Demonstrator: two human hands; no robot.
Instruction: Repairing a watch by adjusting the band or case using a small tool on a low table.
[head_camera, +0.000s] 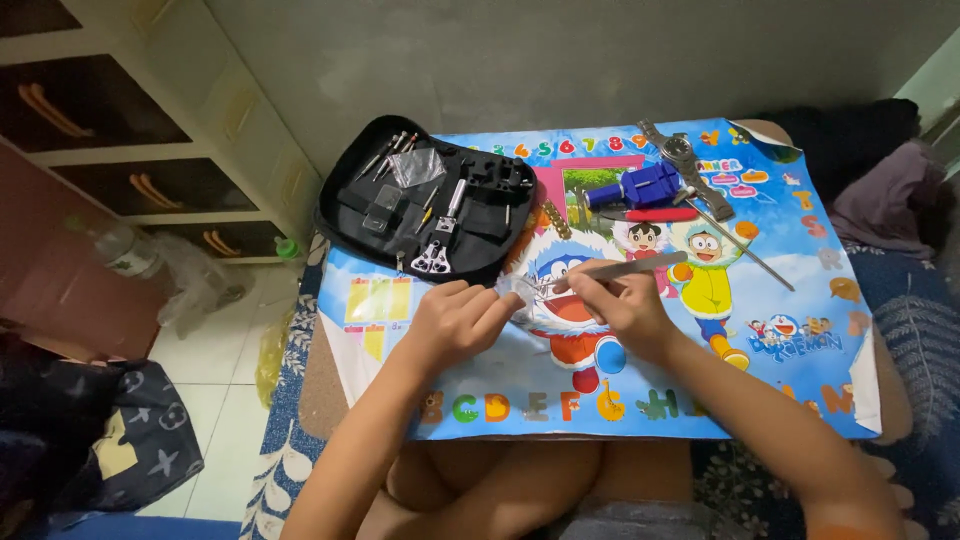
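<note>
Head view: small clear plastic packet (520, 288) pinched between two hands over the bright cartoon-printed table mat (800, 300).

Left hand (455, 318) grips the packet's edge; right hand (622, 308) is closed on slim silver metal tweezers (625, 268), whose tips seem to touch the packet. Beyond the packet lies an open black zip tool case (425, 200); right of the case, a blue plastic tool (640, 186) and a steel-band wristwatch (682, 150).

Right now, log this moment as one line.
left hand: pinching small clear plastic bag | right hand: holding silver metal tweezers, tips at bag | surface: colourful cartoon mat | nearby: open black tool case
</note>
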